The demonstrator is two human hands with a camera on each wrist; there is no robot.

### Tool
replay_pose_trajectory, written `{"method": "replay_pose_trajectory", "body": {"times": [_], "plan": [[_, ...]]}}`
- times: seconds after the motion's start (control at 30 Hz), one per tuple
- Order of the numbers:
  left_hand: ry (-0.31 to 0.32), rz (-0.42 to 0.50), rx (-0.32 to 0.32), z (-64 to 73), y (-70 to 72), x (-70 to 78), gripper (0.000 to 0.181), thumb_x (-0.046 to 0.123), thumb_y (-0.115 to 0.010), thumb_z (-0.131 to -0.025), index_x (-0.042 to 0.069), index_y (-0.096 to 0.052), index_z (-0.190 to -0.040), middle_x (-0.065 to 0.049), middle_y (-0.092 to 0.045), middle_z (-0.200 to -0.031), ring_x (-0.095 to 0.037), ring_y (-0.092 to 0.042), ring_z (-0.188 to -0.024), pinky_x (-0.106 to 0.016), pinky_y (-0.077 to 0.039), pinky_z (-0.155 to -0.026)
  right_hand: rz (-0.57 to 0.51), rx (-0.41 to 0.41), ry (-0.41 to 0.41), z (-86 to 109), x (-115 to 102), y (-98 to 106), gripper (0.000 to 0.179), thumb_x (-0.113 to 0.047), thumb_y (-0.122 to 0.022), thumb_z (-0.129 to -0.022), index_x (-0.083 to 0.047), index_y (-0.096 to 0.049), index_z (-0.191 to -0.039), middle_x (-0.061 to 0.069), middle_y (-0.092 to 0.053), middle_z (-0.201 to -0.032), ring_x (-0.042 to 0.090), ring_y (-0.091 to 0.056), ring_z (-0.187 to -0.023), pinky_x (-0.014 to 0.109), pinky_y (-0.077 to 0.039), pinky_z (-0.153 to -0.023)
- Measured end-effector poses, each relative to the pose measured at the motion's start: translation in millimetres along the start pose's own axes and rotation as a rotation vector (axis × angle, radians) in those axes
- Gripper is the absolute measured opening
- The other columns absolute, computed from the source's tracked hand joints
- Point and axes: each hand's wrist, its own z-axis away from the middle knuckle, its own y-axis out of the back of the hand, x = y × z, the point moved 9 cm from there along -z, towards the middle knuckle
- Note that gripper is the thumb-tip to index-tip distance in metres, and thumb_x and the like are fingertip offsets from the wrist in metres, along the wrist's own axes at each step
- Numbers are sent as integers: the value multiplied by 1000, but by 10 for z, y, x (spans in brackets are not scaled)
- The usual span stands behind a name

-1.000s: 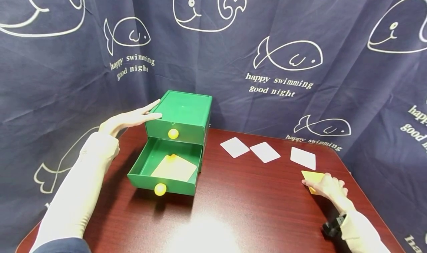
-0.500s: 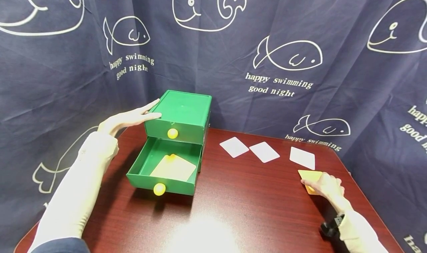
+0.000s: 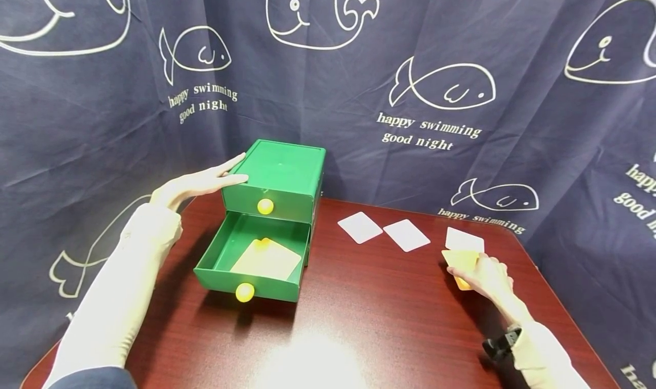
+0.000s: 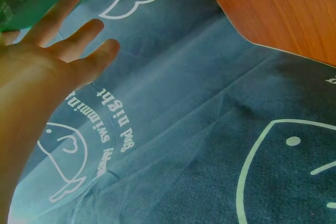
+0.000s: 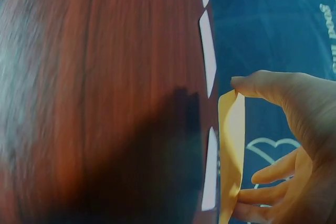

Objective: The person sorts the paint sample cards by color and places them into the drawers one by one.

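Note:
My left hand (image 3: 197, 185) rests against the left edge of a green two-drawer box (image 3: 282, 164), its fingers straight; the left wrist view shows the fingers (image 4: 97, 59) spread apart. The box's lower drawer (image 3: 274, 288) is pulled out, and pale yellow cards (image 3: 269, 261) lie inside it. At the right of the table, my right hand (image 3: 489, 276) pinches a yellow card (image 3: 458, 258) by its edges, between thumb and fingers. In the right wrist view this card (image 5: 231, 135) looks slightly bent and is held above the table.
Three white cards, a left one (image 3: 360, 228), a middle one (image 3: 406, 235) and a right one (image 3: 465, 240), lie along the table's back. Round yellow knobs (image 3: 245, 292) stick out from the drawers. A dark blue curtain (image 3: 348, 98) hangs behind the brown table (image 3: 379, 315).
My right hand has moved left and slightly away from me with the yellow card, which now overlaps the right white card in the head view. The left hand has stayed in place.

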Motion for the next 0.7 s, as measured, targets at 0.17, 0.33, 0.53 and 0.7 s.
{"method": "replay_pose_trajectory", "body": {"times": [0.17, 0.33, 0.53, 0.7], "plan": [[18, -7, 2, 18, 4, -5, 78, 50, -47, -98, 30, 1, -156, -2, -5, -164, -29, -13, -150, -55, -11, -121, -37, 54, 80, 13, -248, 65, 81, -62, -73, -72, 4, -55, -115, 25, -61, -90, 42, -57, -78, 45, -45, -53], [26, -14, 9, 12, 12, -7, 78, 52, -47, -97, 33, 1, -156, 0, -4, -164, -27, -14, -150, -53, -11, -121, -61, 52, 109, 32, -441, 89, 80, -62, -75, -71, 2, -55, -116, 20, -61, -88, 37, -58, -78, 44, -45, -55], [6, -18, 3, -5, 7, -1, 76, 47, -46, -99, 29, 2, -156, 0, -1, -165, -33, -13, -149, -55, -10, -120, -65, 43, 171, 53, -663, 99, 76, -58, -75, -72, 3, -54, -113, 17, -60, -85, 30, -56, -76, 41, -45, -57], [9, -8, 1, 15, 8, -1, 76, 49, -47, -99, 31, 1, -156, 3, -1, -164, -29, -9, -150, -55, -10, -121, -80, 31, 238, 94, -875, 109, 71, -54, -76, -73, 3, -56, -109, 11, -59, -78, 25, -54, -70, 32, -40, -53]]}}
